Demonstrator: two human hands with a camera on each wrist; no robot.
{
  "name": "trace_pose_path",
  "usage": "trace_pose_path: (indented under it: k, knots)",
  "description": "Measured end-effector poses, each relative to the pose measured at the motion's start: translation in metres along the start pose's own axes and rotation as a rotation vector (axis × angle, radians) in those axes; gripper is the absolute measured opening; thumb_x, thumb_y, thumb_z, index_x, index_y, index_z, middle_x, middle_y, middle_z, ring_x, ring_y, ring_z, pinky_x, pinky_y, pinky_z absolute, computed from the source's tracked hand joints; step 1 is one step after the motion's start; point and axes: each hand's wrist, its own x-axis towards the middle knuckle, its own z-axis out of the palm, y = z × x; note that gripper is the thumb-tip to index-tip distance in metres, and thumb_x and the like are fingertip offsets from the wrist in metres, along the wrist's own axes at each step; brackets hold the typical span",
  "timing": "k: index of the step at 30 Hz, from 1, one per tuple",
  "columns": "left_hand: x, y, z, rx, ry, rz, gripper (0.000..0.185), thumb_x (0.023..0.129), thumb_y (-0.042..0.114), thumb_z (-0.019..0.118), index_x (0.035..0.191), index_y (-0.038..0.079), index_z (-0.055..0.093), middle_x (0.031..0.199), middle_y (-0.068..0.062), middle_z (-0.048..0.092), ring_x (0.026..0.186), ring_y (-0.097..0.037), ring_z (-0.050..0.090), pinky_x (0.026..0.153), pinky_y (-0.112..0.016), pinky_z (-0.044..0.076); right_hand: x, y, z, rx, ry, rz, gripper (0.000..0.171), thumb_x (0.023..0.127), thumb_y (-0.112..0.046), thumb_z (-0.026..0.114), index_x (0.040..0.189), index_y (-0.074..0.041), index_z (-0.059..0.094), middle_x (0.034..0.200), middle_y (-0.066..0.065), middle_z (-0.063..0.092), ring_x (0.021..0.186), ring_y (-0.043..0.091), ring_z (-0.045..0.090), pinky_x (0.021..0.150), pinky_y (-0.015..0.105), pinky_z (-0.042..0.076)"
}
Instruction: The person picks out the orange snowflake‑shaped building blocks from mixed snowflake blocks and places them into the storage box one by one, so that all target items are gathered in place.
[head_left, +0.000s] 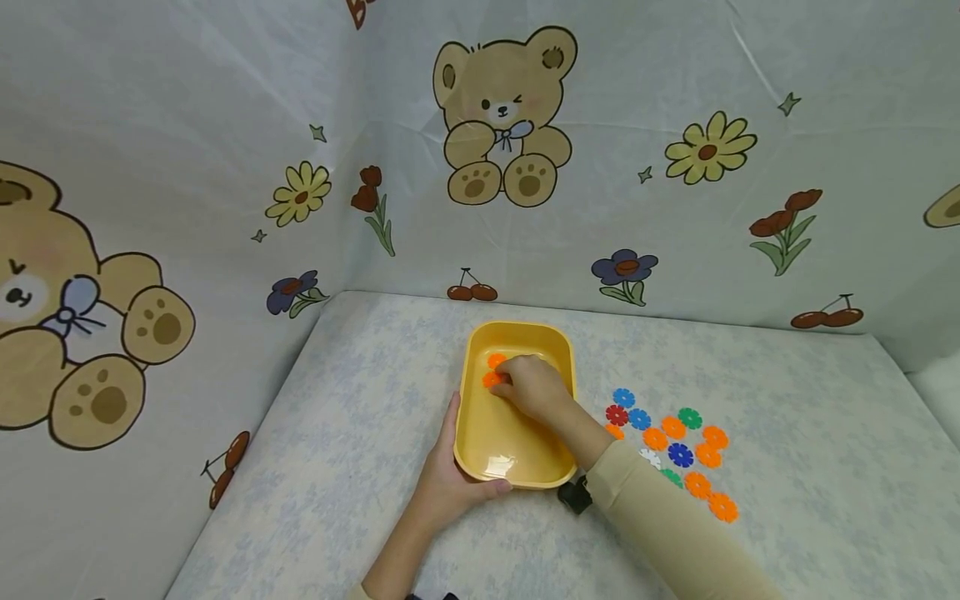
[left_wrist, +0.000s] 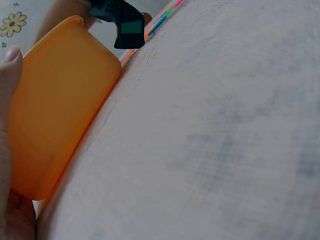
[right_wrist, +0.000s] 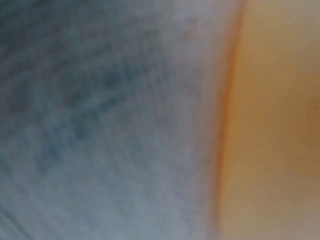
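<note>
Pale-blue mottled tabletop (head_left: 322, 500), its work apparently only part done.
Left hand (head_left: 444, 487) grips a yellow rounded plastic tray (head_left: 487, 425) near seven o'clock; right hand (head_left: 536, 390) bends its fingers inside, whether pinching anything I cannot tell. Two small notched orange plastic discs (head_left: 496, 361) show toward eleven o'clock; many multicoloured notched plastic discs (head_left: 681, 454) lie outside, toward four.

Pale grey-white sheeting (head_left: 622, 221) forms the back wall, faint creases at upper right, printed with a winking bear (head_left: 502, 117), yellow flowers (head_left: 708, 153), red tulips (head_left: 772, 224) and cherries (head_left: 483, 292). Left wall (head_left: 202, 125) in same print, a second bear (head_left: 45, 250) cut off by the view's edge. Tabletop (head_left: 810, 450) pale, mottled blue-grey, running up to both walls; light soft, even.
</note>
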Motion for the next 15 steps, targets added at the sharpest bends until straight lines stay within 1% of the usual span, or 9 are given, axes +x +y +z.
trace_pose_path:
  k: [4, 7, 10, 13, 15]
  knots:
    - [0.0, 0.0, 0.0, -0.002, -0.002, -0.001, 0.13, 0.069, 0.026, 0.092, 0.159, 0.039, -0.002, 0.166, 0.005, 0.018, 0.145, -0.016, 0.035, 0.112, -0.018, 0.032, -0.001, -0.001, -0.001, 0.007, 0.009, -0.006, 0.018, 0.089, -0.028, 0.076, 0.078, -0.016, 0.068, 0.06, -0.004, 0.045, 0.059, 0.014, 0.045, 0.056, 0.026, 0.034]
    - [0.0, 0.0, 0.0, 0.002, -0.002, -0.004, 0.13, 0.069, 0.026, 0.092, 0.157, 0.043, -0.001, 0.166, 0.006, 0.018, 0.146, -0.015, 0.034, 0.113, -0.018, 0.031, -0.003, -0.002, -0.005, 0.002, 0.024, -0.032, 0.014, 0.089, -0.028, 0.075, 0.083, -0.016, 0.071, 0.062, -0.005, 0.049, 0.06, 0.014, 0.047, 0.058, 0.026, 0.036]
    - [0.0, -0.001, 0.0, 0.009, -0.004, -0.003, 0.129, 0.07, 0.027, 0.092, 0.157, 0.045, -0.001, 0.166, 0.007, 0.018, 0.146, -0.015, 0.035, 0.114, -0.021, 0.032, -0.009, -0.004, -0.014, 0.017, 0.024, -0.046, 0.014, 0.09, -0.029, 0.074, 0.095, -0.015, 0.074, 0.069, -0.005, 0.055, 0.065, 0.014, 0.049, 0.06, 0.026, 0.039]
    - [0.0, -0.001, 0.0, 0.014, -0.003, 0.0, 0.129, 0.07, 0.027, 0.092, 0.158, 0.043, -0.001, 0.166, 0.007, 0.019, 0.146, -0.016, 0.035, 0.115, -0.025, 0.033, -0.018, -0.005, -0.029, 0.044, 0.029, -0.034, 0.025, 0.091, -0.031, 0.073, 0.109, -0.015, 0.074, 0.078, -0.005, 0.062, 0.067, 0.014, 0.051, 0.061, 0.026, 0.043]
    - [0.0, -0.001, 0.0, 0.018, 0.002, 0.001, 0.129, 0.07, 0.027, 0.092, 0.158, 0.042, -0.001, 0.166, 0.007, 0.019, 0.146, -0.016, 0.035, 0.115, -0.028, 0.034, -0.026, -0.005, -0.041, 0.045, 0.057, -0.03, 0.032, 0.09, -0.034, 0.074, 0.115, -0.015, 0.073, 0.084, -0.005, 0.065, 0.066, 0.014, 0.051, 0.06, 0.025, 0.045]
